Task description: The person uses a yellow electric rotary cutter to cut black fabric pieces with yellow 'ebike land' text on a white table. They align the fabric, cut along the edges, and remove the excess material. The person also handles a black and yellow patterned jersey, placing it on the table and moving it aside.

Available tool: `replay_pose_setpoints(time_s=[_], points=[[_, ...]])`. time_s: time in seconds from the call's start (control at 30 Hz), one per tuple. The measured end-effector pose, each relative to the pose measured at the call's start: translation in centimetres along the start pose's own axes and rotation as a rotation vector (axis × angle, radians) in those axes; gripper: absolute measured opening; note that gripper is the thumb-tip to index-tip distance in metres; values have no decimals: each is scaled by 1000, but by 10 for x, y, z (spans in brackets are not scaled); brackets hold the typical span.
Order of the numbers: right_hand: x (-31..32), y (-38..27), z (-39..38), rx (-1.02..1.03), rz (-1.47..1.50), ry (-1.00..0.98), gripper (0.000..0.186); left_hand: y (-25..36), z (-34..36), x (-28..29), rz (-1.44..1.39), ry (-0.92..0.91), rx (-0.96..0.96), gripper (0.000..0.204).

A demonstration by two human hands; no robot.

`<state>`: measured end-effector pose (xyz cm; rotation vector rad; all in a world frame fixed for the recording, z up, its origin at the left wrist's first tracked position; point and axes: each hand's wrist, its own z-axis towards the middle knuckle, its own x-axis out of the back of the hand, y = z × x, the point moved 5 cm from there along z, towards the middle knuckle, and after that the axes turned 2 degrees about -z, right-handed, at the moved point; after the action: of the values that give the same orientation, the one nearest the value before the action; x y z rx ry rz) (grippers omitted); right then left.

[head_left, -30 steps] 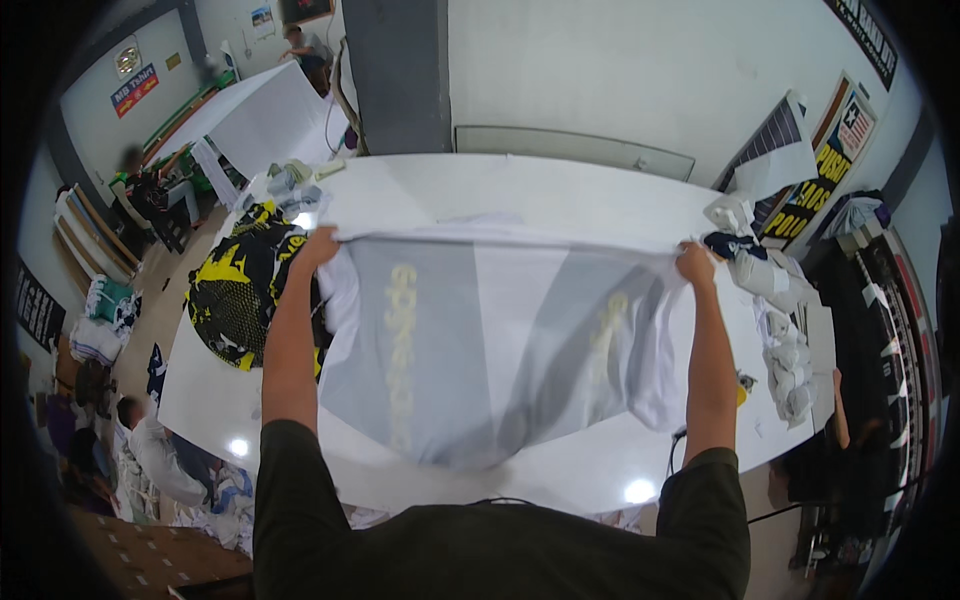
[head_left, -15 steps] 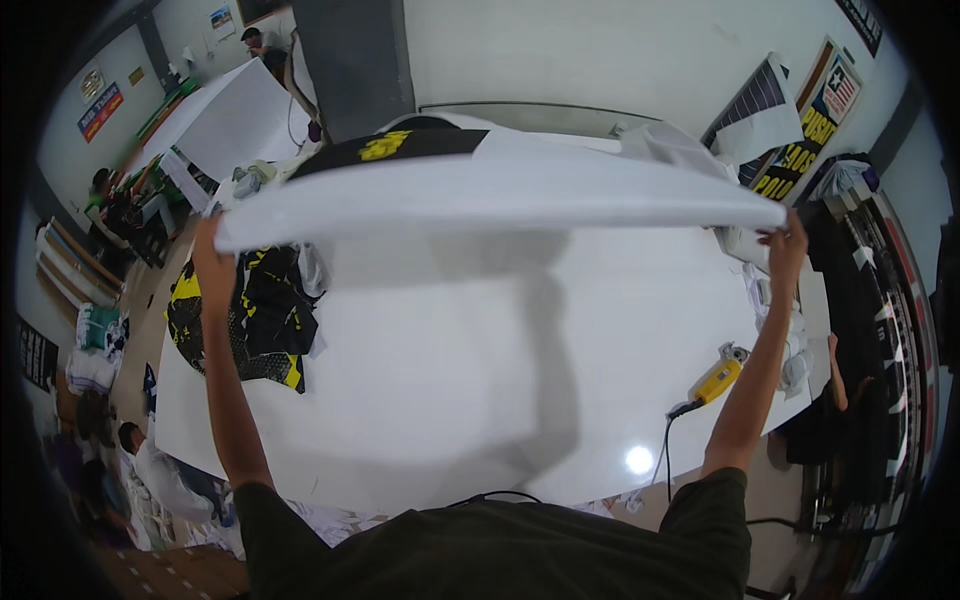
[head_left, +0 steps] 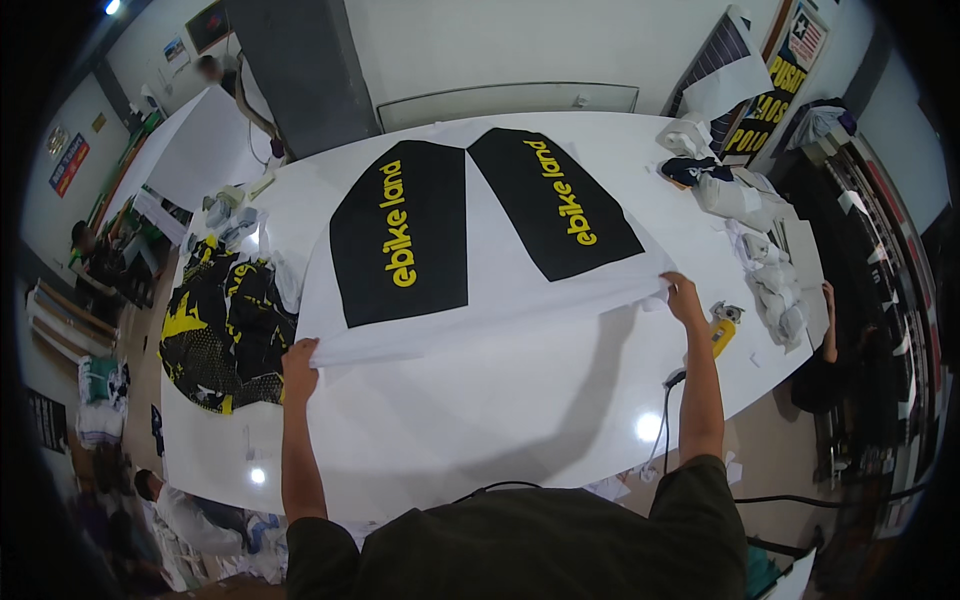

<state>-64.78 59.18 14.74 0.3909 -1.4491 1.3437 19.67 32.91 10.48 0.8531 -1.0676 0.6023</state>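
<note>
A large white fabric sheet with two black printed panels lies spread over the white table, yellow lettering on each panel. My left hand pinches its near left corner. At the near right corner, the fingers of my right hand close on the cloth. Between the two hands the near edge runs slightly slanted, with small folds. Just beyond my right forearm lies a yellow handheld cutter with a round metal head, its black cable trailing to the near edge. Part of the tool is hidden by the arm.
Black and yellow cut fabric pieces are heaped at the table's left. White bundles line the right side. A co-worker's hand touches the right edge; other people sit at left. The white table has a rounded far edge.
The sheet has come down from a raised, stretched position onto the table, showing both black panels. Both hands have moved lower and closer together, still gripping its edge.
</note>
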Motion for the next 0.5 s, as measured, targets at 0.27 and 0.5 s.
replay_pose_setpoints(time_s=[0.27,0.5], points=[[-50,24,-69,-94,-265,-244,48,54,-52,-43,34,-514,311,95],[-110,-36,-101,38,-213,-261,53,60,-83,-69,3,-387,532,124]])
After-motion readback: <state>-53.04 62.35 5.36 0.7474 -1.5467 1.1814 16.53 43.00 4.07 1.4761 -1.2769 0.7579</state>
